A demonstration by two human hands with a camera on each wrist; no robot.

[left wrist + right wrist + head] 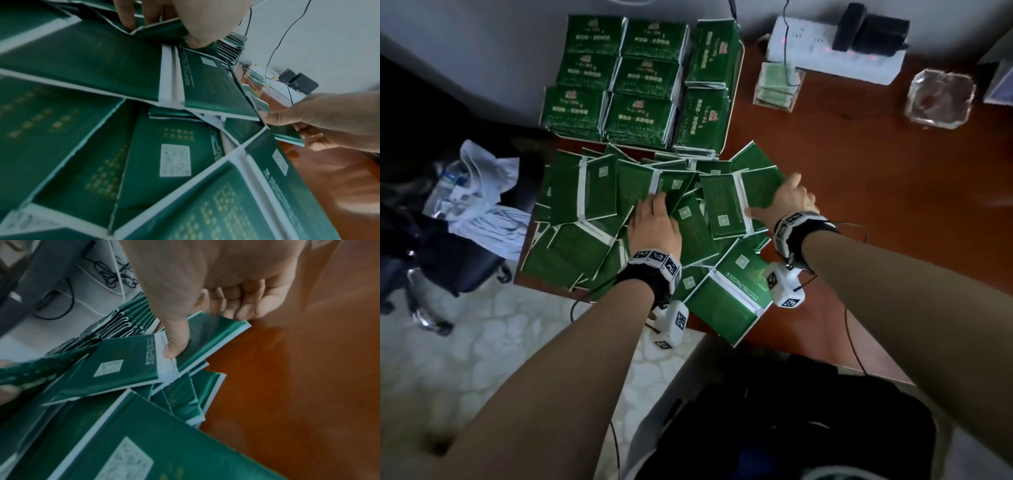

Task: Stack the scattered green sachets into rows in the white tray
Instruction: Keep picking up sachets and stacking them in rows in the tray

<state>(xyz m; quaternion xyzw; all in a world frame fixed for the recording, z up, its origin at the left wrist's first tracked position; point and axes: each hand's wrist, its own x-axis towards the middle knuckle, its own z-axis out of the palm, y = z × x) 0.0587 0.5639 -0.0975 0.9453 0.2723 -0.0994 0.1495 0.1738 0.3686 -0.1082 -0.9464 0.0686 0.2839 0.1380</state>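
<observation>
Green sachets point(640, 219) lie scattered on the tabletop point(876, 205), just before the white tray point(736, 102); tray already carries neat stacked rows point(619, 85), roughly half done by my guess; large loose heap remains; left hand point(654, 226) pinches one sachet in curled fingers; right hand point(787, 202) grips a sachet's edge, thumb on top.

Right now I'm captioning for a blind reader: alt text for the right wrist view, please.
The right hand pinches a green sachet at the edge of a loose pile, thumb on top, fingers curled under. Reddish-brown table lies to the right; stacked sachets behind.
</observation>
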